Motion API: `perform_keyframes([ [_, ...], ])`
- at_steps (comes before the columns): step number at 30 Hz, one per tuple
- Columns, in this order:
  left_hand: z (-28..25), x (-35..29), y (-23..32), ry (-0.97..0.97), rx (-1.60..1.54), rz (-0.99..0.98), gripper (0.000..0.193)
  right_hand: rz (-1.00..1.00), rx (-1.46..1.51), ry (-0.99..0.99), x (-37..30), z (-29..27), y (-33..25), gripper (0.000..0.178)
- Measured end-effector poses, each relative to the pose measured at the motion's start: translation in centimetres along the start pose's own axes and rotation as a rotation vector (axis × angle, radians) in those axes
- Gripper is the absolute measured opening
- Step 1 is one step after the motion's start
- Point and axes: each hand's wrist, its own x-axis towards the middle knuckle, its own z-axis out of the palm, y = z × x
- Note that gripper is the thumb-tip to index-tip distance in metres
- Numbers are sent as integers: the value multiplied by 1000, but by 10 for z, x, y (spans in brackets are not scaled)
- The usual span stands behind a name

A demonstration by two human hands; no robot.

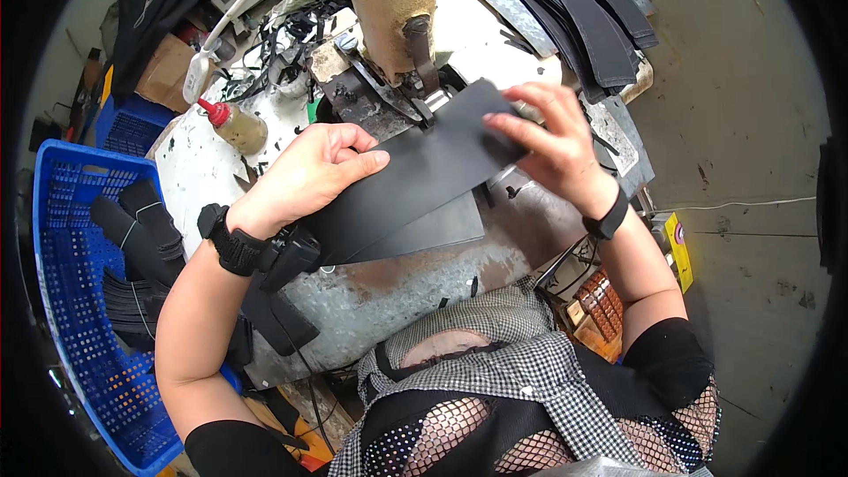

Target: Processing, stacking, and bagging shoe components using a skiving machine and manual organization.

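Both my hands hold a long black strip of flat material [424, 177] across a worn metal machine table [415, 274]. My left hand [309, 172] pinches its near left part with thumb on top. My right hand [552, 137] grips its far end, right beside the needle area of a tan machine head [393, 4]. A second black piece [437, 230] lies under the strip on the table.
A blue plastic crate [66, 291] with bundled black pieces stands at my left. A stack of black strips [583, 9] lies on the table's far right. A small oil bottle with red cap [234, 124] and tangled black scraps [283, 44] sit at the back left.
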Motion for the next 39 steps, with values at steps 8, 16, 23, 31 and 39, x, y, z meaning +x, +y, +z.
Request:
perform_keyframes([
  [8, -4, -14, -5, -107, -96, 38, 26, 152, -245, 174, -2, -79, 73, 36],
  [16, -10, -18, -9, -91, -88, 10, 20, 1115, 722, 228, -29, -87, 147, 22],
  [23, -8, -14, -9, -18, -34, 7, 17, 415, 152, 133, -6, -36, 51, 44],
  [31, 0, -3, -5, -50, -34, 56, 23, 49, -19, 93, 5, -22, 30, 45],
  [39, -11, -23, -6, -66, -68, 20, 20, 891, 363, -19, -13, -112, 122, 23],
])
